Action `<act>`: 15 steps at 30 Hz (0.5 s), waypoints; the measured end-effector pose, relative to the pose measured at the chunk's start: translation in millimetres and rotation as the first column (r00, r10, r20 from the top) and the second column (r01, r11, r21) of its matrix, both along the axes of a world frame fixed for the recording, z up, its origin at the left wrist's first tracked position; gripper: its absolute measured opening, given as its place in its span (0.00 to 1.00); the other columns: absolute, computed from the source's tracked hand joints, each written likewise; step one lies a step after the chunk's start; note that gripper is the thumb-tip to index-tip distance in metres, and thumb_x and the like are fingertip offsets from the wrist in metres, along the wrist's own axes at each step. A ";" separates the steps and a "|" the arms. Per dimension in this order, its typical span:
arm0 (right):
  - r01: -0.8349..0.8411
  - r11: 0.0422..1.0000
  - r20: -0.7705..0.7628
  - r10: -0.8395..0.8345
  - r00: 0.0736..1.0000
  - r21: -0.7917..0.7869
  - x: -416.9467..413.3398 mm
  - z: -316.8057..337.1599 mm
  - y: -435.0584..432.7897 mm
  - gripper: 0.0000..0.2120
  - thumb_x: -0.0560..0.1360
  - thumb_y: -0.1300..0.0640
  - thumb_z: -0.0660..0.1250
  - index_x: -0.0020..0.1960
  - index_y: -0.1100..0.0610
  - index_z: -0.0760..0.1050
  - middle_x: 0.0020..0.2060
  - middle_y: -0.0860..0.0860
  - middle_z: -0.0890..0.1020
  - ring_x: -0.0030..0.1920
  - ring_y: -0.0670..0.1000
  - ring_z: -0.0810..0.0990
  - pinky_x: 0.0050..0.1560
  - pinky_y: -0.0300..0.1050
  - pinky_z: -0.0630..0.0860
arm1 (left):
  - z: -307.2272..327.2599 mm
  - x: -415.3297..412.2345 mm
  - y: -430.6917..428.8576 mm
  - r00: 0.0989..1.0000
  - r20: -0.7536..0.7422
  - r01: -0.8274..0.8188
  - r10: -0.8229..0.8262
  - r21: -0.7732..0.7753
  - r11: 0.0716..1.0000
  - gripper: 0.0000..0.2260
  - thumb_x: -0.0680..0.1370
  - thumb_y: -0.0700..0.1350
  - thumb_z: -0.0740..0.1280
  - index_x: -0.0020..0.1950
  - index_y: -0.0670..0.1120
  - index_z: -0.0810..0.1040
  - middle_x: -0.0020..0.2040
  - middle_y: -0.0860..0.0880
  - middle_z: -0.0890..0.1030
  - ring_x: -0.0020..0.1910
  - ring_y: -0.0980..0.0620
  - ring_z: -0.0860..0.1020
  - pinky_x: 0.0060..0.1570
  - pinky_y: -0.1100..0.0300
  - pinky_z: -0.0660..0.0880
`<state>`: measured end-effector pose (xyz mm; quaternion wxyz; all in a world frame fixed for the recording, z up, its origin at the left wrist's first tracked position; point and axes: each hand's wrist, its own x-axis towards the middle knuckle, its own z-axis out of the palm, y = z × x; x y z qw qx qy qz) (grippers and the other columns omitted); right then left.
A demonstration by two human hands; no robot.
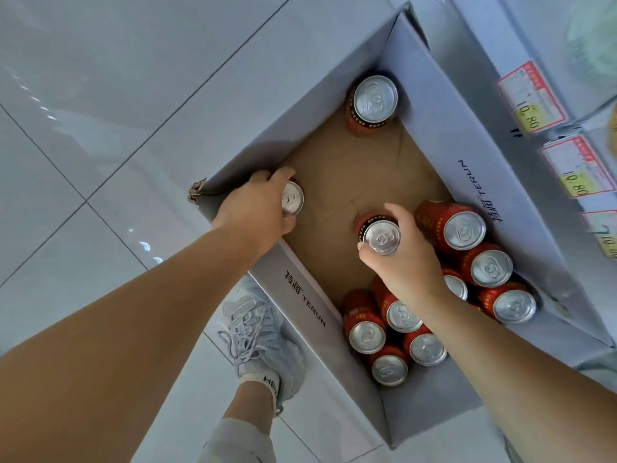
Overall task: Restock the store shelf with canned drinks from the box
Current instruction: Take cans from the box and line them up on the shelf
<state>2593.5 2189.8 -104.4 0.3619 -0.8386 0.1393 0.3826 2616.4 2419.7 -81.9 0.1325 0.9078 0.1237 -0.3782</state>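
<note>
Head cam, looking straight down: your left hand (257,205) is wrapped round one can (293,198) by the left wall of the box (300,295). Your right hand (404,259) has its fingers and thumb curled round a second can (381,237) mid-box. Top grabs make sense since the cans all stand upright. The other cans (464,230) sit bunched in the near right corner, with a lone can (375,98) far back. The shelf price tags (531,96) are just right of the box, so it's probably a short carry.

Glossy pale tiled floor (83,128), open cardboard box (300,305) on it, white sneaker (253,325) beside box
</note>
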 end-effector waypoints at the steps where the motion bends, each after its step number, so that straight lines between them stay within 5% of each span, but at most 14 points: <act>1: -0.010 1.000 0.018 0.010 1.000 0.006 -0.5 0.1 0.7 0.31 0.70 0.48 0.71 0.70 0.40 0.63 0.64 0.45 0.73 0.62 0.49 0.73 0.52 0.40 0.66 | -0.5 3.1 -0.6 0.999 0.016 -0.027 0.028 -0.020 0.999 0.31 0.74 0.51 0.70 0.75 0.56 0.62 0.67 0.45 0.72 0.61 0.40 0.75 0.58 0.49 0.72; 9: -0.139 0.989 0.100 0.144 0.984 -0.053 -7.8 -6.5 0.7 0.38 0.67 0.48 0.76 0.71 0.43 0.60 0.69 0.43 0.66 0.63 0.46 0.72 0.47 0.42 0.70 | -5.3 -6.9 -14.7 0.988 0.037 -0.143 0.150 -0.147 0.979 0.28 0.73 0.51 0.70 0.71 0.57 0.63 0.62 0.43 0.73 0.54 0.38 0.77 0.55 0.49 0.75; 15: -0.165 0.974 0.108 0.183 0.977 -0.154 -4.4 -11.9 2.9 0.36 0.67 0.50 0.76 0.70 0.46 0.62 0.66 0.45 0.73 0.63 0.51 0.75 0.50 0.44 0.72 | -19.6 -7.9 -15.8 0.979 -0.015 -0.201 0.201 -0.187 0.962 0.32 0.72 0.43 0.74 0.71 0.54 0.62 0.68 0.44 0.66 0.58 0.40 0.76 0.58 0.51 0.75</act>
